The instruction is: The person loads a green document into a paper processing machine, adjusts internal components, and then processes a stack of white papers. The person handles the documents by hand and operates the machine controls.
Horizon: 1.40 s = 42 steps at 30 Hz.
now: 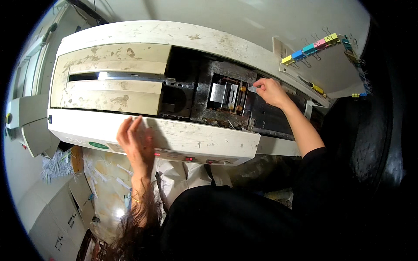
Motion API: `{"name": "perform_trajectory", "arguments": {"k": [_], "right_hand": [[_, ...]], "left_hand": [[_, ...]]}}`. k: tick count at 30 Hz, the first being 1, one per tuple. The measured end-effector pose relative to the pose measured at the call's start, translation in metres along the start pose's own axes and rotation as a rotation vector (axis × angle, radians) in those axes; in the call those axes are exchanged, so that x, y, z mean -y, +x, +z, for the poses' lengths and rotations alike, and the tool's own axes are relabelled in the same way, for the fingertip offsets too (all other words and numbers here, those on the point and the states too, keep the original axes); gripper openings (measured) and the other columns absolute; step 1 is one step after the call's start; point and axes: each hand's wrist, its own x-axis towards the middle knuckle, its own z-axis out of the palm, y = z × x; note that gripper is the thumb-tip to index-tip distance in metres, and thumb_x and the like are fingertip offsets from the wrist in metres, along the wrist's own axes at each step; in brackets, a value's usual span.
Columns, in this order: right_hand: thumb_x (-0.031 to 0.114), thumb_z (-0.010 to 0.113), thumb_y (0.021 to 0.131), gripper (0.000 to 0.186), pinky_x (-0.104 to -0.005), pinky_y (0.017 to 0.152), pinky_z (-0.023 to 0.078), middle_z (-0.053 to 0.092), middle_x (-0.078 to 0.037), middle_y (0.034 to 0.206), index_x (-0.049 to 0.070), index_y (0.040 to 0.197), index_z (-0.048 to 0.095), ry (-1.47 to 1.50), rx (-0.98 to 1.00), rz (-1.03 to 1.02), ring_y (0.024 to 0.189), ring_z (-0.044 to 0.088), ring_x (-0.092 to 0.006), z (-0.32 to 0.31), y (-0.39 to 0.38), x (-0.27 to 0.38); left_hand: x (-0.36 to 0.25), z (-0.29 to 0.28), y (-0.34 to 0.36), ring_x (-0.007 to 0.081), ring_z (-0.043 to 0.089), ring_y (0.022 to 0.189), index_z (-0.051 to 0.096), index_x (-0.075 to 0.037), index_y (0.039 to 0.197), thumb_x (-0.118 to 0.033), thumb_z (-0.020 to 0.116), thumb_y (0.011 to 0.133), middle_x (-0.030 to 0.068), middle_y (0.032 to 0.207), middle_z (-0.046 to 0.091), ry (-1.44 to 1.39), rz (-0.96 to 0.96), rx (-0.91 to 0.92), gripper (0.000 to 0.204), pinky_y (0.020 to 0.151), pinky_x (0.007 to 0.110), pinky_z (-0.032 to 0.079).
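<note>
A long, worn white machine (pixel 209 138) lies across the view. Its dark inner bed (pixel 209 78) is exposed right of the beige cover plates (pixel 119 58). Over that bed my right hand (pixel 271 92) is closed in a pinch on a small pale piece, too small to name. Just left of the fingertips are metal rollers (pixel 229 95) in a square opening, with amber-brown residue around them. My left hand (pixel 136 141) rests on the machine's front edge near the beige plates. Its fingers are stretched out and hold nothing.
Coloured binder clips (pixel 309 50) line a pale board at the back right, beside a yellow-handled tool (pixel 317 88). The front panel has red-lit switches (pixel 190 159). White cabinets (pixel 56 217) stand at lower left, near shredded paper strips (pixel 62 166).
</note>
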Motion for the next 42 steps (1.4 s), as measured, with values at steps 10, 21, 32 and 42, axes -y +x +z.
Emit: {"name": "perform_trajectory", "arguments": {"k": [10,21,32,42], "right_hand": [[-0.004,0.061,0.069,0.01,-0.0457,0.073,0.054,0.066,-0.024,0.085,-0.002,0.077,0.067,-0.684,0.179,-0.347,0.084,0.066,-0.0401,0.02,0.006,0.035],[0.012,0.054,0.095,0.021,-0.0201,0.066,0.047,0.059,0.0,0.087,0.004,0.112,0.064,0.842,0.285,-0.032,0.072,0.054,-0.0063,-0.046,-0.021,0.02],[0.018,0.047,0.099,0.026,-0.0261,0.069,0.045,0.057,-0.004,0.091,0.006,0.117,0.061,0.319,-0.171,-0.05,0.082,0.053,-0.0129,-0.07,0.031,0.015],[0.016,0.049,0.098,0.028,-0.0318,0.09,0.045,0.064,-0.011,0.112,0.006,0.121,0.06,0.152,-0.502,-0.023,0.1,0.061,-0.0224,-0.109,-0.084,-0.042]], "left_hand": [[0.123,-0.059,0.045,0.0341,0.042,0.126,0.051,-0.003,0.13,-0.019,0.059,0.093,0.0187,0.134,0.045,0.357,-0.035,-0.188,0.042,0.103,0.044,0.037],[0.316,-0.112,0.098,0.039,0.033,0.134,0.041,0.004,0.137,-0.047,0.045,0.097,0.0265,0.143,0.036,0.54,-0.128,-0.145,0.065,0.111,0.043,0.028],[0.288,-0.132,0.116,0.0363,0.052,0.118,0.057,-0.006,0.127,-0.047,0.049,0.095,0.0204,0.133,0.053,0.762,-0.18,-0.029,0.052,0.101,0.041,0.038],[0.27,-0.154,0.13,0.0384,0.062,0.092,0.06,-0.006,0.106,-0.053,0.054,0.088,0.0186,0.095,0.067,0.685,-0.413,0.059,0.051,0.079,0.046,0.047]]}}
